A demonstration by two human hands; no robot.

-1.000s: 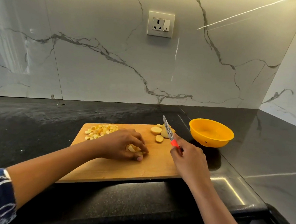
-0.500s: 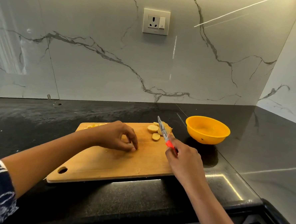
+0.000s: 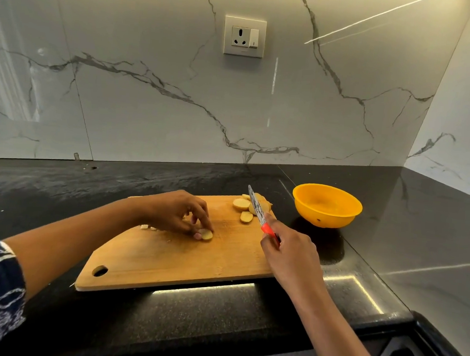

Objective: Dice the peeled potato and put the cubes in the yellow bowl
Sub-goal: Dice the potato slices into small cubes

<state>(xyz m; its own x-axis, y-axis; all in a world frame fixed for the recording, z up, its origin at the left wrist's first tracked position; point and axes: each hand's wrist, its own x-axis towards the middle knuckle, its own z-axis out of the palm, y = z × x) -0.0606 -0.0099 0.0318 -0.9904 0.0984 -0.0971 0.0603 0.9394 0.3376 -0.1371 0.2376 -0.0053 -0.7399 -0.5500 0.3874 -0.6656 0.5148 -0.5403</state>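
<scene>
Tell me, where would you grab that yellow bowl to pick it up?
Pinch the rim of the yellow bowl, coming from above on the side nearest the cutting board. It stands upright and open, and its round wall slopes inward, so the thin rim is probably the surest hold.

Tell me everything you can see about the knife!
The knife has a red handle and a pale blade with dark speckled print. The right hand grips the handle, hiding most of it. The blade slants up and away, above the far right corner of the wooden board, in front of potato slices. Whether it touches them is unclear.
</scene>
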